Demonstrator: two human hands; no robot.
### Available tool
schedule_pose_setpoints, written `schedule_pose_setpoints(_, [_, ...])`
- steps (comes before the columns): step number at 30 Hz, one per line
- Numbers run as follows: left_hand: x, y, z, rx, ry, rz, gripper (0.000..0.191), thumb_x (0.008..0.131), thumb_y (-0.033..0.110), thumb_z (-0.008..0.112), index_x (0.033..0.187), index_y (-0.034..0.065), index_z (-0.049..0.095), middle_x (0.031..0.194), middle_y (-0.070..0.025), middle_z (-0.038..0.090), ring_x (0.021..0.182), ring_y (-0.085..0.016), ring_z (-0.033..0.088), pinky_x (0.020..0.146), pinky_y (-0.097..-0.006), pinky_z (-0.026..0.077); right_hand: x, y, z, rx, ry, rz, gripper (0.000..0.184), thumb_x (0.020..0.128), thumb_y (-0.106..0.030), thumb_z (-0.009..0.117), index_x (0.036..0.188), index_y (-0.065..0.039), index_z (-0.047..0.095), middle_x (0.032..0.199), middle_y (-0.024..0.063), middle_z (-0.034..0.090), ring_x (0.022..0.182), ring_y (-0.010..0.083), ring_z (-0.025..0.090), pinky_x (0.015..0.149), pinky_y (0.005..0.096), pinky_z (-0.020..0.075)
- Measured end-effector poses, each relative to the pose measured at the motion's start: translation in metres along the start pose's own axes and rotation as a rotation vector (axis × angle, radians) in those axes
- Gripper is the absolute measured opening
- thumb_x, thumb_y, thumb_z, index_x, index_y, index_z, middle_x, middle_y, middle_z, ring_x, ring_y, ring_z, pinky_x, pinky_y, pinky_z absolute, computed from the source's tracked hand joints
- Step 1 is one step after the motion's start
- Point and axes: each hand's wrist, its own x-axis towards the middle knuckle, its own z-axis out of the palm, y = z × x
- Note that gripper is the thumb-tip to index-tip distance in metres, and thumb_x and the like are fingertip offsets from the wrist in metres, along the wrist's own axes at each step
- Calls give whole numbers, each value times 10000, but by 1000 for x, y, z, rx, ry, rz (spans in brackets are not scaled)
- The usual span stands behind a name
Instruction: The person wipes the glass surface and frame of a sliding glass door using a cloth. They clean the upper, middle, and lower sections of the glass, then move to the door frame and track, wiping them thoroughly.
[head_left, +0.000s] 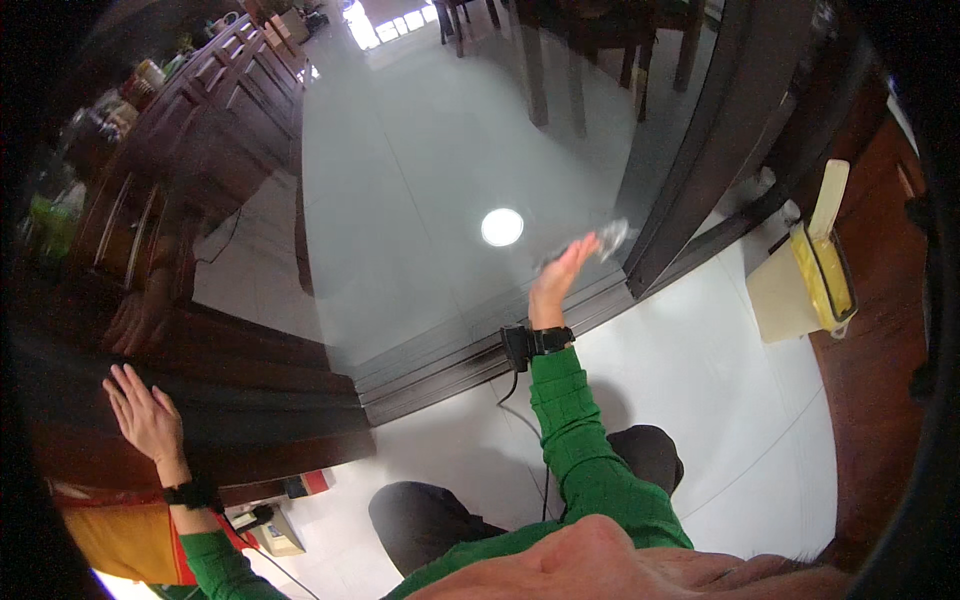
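Observation:
My right hand is raised against a large glass pane, low and near its right frame. A pale, blurred item sticks out past the fingertips; it looks like a crumpled cloth, though motion blur hides its shape. At the left, my left hand lies flat with fingers slightly apart on a dark wooden frame. Its reflection shows in the glossy surface above. Both wrists carry black straps, and a cable hangs from the black device on the right one.
A cream plastic bin with a yellow lining and an upright pale handle stands at the right, beside reddish-brown wood. A socket box with a plug sits on white floor tiles, near orange fabric. Furniture appears in the glass.

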Motion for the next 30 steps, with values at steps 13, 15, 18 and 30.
schedule_pose_setpoints(13, [-3,-1,4,-90,-35,-65,518,914,189,465,1399,28,380,1470,-123,361,1371,-306,310,1127,-354,247,176,-192,19,-373,88,-1098,449,981,-198,362,1343,68,388,1402,263,362,1320,411,311,1115,457,223])
schedule_pose_setpoints(15, [-2,0,3,-87,-40,-74,519,908,179,474,1397,29,383,1466,-124,366,1368,-307,316,1124,-358,256,165,-94,-18,-423,174,-876,455,994,-163,335,1385,69,327,1426,291,315,1349,416,265,1129,461,190])
schedule_pose_setpoints(18, [-1,0,2,-100,5,-60,515,899,162,481,1388,23,395,1465,-127,368,1368,-307,318,1122,-365,261,108,55,-54,-918,162,-579,509,998,-200,327,1414,79,243,1494,269,195,1382,387,210,1142,449,158])
schedule_pose_setpoints(30, [6,2,-14,-191,-87,-124,547,845,189,512,1352,-3,436,1444,-173,382,1362,-353,315,1138,-378,229,65,-84,21,147,145,-148,614,962,-259,407,1459,19,176,1545,186,119,1411,295,179,1143,406,156])
